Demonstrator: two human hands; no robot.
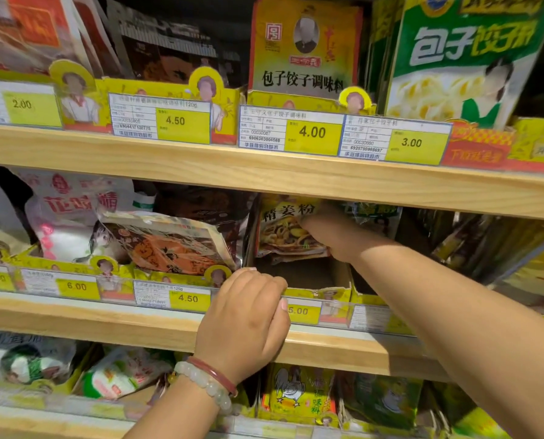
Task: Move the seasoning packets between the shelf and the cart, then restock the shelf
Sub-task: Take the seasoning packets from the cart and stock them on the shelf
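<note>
Resting on the front edge of the middle shelf [169, 315], the left hand [245, 315] had its fingers curled over the lip of a display tray [315, 291], apparently steadying the cardboard tray so it would not slide while the other hand worked. It gripped the tray edge and no packet. Just left of those fingers sat the 4.50 price tag [187, 298], and above it an orange-printed seasoning packet [175, 245] lay tipped back in its own tray. Behind the left fingertips the tray floor showed bare brown card, so this slot looked nearly emptied.

Further right, the right hand [331, 232] reached deep under the upper shelf board [264, 172], pinching the ginger powder packets [283, 229] at their right edge. The small stack hung clear above the tray floor, upright and facing out; whether it was going in or coming out could not be told. Right of those fingers stood darker green packets [375, 217], partly hidden by the forearm. No cart was in view.
</note>
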